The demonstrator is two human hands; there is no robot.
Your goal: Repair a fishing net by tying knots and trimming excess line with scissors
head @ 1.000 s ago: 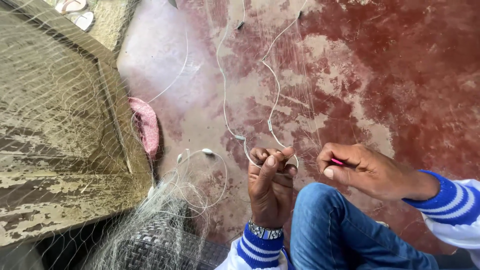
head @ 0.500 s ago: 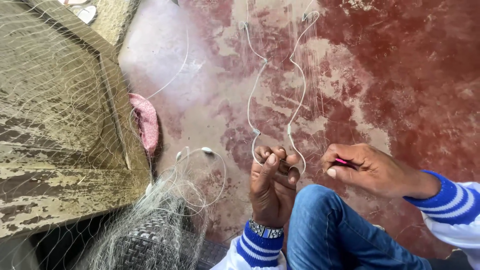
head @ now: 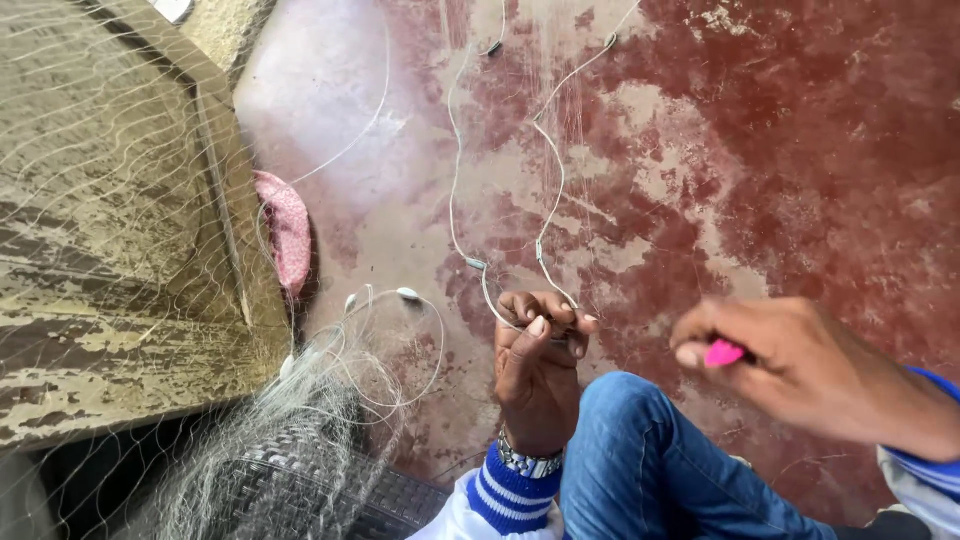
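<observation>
left hand (head: 538, 352): pinched on weighted net line (head: 455, 180), above blue-jeaned knee (head: 640, 450) | right hand (head: 800, 365): clamped on pink netting needle (head: 722, 352), now drawn farther right of knee, pulling twine | fishing net (head: 300, 400) heaped left of knee

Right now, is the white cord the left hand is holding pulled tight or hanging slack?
Slack. The white cord wanders in loose curves across the red floor up to the left hand, whose fingers pinch it.
</observation>
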